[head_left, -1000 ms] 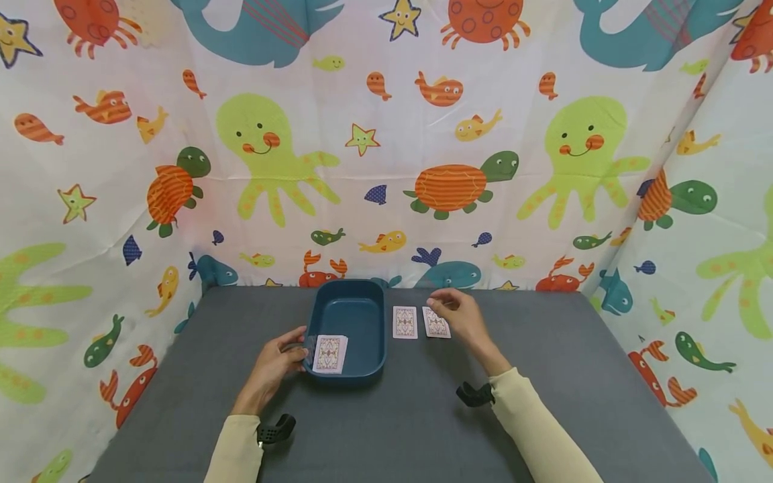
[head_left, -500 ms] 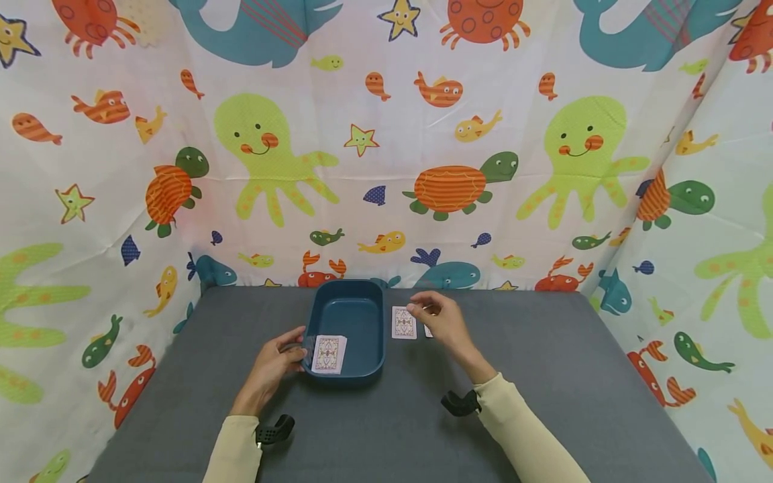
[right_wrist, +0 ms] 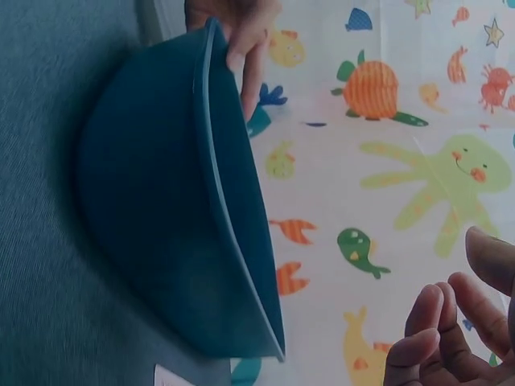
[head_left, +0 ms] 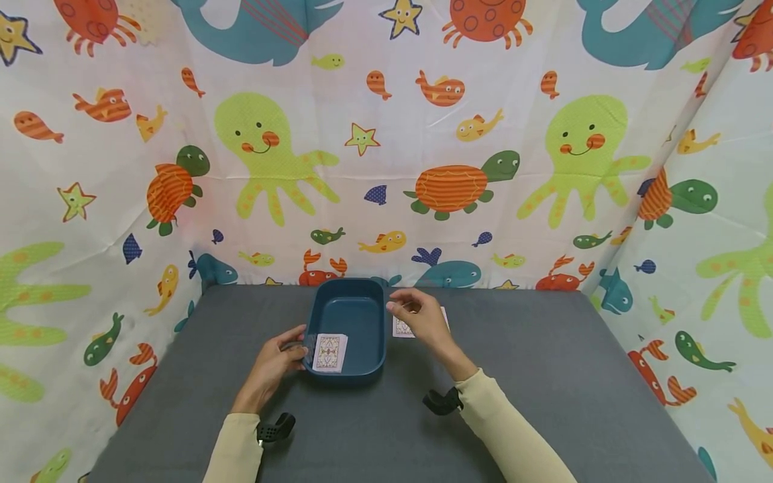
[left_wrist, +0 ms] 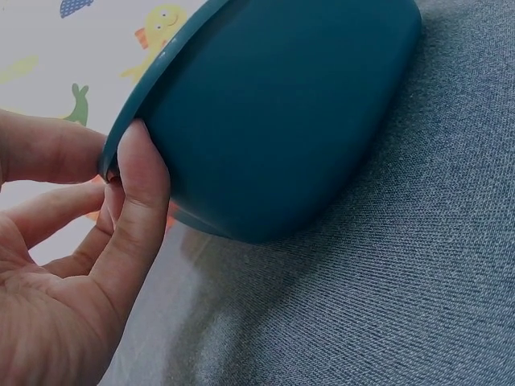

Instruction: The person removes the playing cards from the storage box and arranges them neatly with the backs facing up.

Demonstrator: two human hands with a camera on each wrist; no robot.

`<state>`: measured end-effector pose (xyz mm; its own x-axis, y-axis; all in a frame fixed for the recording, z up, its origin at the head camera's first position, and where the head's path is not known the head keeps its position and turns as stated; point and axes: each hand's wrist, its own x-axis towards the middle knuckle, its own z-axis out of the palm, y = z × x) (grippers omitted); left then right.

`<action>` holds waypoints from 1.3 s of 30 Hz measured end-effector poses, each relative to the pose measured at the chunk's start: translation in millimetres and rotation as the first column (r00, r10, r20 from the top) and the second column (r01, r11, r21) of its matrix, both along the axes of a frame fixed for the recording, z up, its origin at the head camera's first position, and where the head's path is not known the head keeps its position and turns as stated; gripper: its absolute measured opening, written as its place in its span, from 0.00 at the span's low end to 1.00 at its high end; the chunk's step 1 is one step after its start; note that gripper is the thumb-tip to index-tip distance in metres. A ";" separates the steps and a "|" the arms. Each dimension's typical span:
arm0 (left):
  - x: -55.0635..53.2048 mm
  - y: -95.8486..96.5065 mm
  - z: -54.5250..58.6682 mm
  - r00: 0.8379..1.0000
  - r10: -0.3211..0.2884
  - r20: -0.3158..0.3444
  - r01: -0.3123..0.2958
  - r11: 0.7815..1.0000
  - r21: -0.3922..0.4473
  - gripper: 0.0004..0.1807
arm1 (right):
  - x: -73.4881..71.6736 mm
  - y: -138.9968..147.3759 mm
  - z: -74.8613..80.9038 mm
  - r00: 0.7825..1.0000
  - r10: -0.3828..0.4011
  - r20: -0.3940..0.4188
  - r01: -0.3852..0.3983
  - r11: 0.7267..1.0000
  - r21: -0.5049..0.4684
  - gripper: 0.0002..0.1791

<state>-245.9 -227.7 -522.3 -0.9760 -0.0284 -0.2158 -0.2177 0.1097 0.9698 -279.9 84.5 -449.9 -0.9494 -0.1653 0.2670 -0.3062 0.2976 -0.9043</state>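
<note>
A dark blue plastic tray [head_left: 356, 315] stands on the table, a stack of playing cards [head_left: 329, 353] face down in its near-left corner. My left hand [head_left: 272, 369] pinches the tray's left rim between thumb and fingers; the left wrist view shows the thumb against the outer wall [left_wrist: 273, 121]. Over the table just right of the tray hovers my right hand [head_left: 425, 325]. Its fingers are loosely bent, with nothing seen between them in the right wrist view. Below it a face-down playing card [head_left: 401, 328] shows in part, and a second card [head_left: 445, 314] is mostly hidden behind the hand.
Grey cloth covers the table [head_left: 543, 376]. A white curtain [head_left: 386, 154] printed with sea animals hangs at the back and both sides, close behind the tray's far end. A black wrist device [head_left: 443, 401] sits by the right cuff.
My right hand has moved left, from above the right-hand card, across the other card, to beside the tray. The left hand, tray and cards have stayed in place.
</note>
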 end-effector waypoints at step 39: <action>-0.2 2.1 -2.4 1.000 0.006 -0.002 -0.007 1.000 -0.020 0.30 | -10.6 -84.0 -23.8 0.986 0.085 0.140 -0.090 0.996 0.028 0.19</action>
